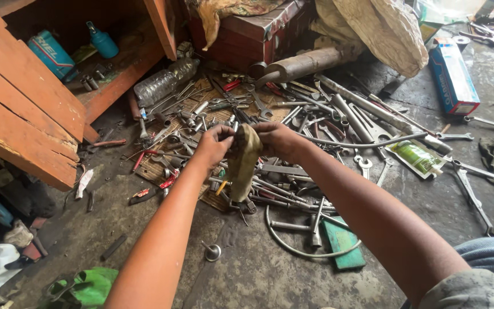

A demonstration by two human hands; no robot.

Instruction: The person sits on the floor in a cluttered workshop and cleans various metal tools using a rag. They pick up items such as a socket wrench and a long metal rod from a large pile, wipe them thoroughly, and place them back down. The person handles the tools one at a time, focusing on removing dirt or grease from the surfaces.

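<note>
Landmark: the heap of tools (270, 143) spread on the dirty floor (247, 269); every place below is told from it.
Left hand: the left hand (212, 146) is above the middle of the heap, fingers pinched on the top left edge of a grimy rag (241, 160).
Right hand: the right hand (278, 140) is just beside the left, closed on the rag's top right edge.
Rag: held up in the air by both hands, hanging down over the heap, folded lengthwise; whether it wraps something I cannot tell.
Done: the rag is off the floor and gripped in 2 hands.
Left: judging from the frame, the wrenches, sockets and pliers lie unsorted, and a bent wire (293, 246) curls at the heap's near edge.
Behind the heap: a red metal box (258, 34) and a grey pipe (304, 63).
Left of the heap: an orange wooden shelf (35, 103) and a clear plastic bottle (164, 83).
Right of the heap: a blue carton (453, 77) and a green pouch (415, 157).
</note>
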